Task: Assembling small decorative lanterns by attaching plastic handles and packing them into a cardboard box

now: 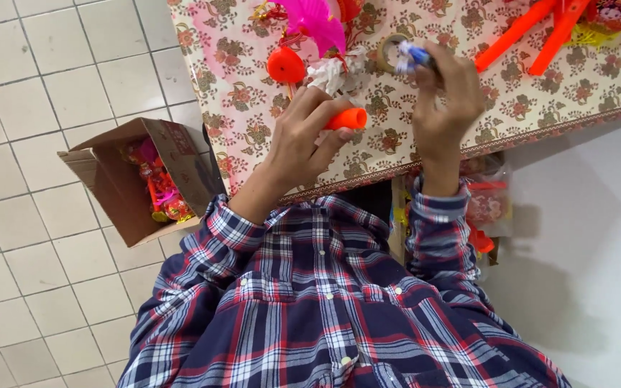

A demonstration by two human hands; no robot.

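Head view, near to far: plaid shirt sleeves [310,302] lowest in frame, both hands up over the floral-covered table [540,108]. Left hand [303,140] closed around an orange handle [346,118], its end poking out past the fingers toward the right hand; a red round piece [286,65] and white crumpled paper [336,72] sit just beyond the knuckles. Right hand [443,97] pinched shut on a small blue-and-white item [411,54], beside a tape roll [389,50]. Risk, my read: handle held near the table edge, so a slack grip drops it floorward; the paper could snag. Open cardboard box [138,179] of red trinkets on the tiled floor, orange sticks [533,29] farther off.
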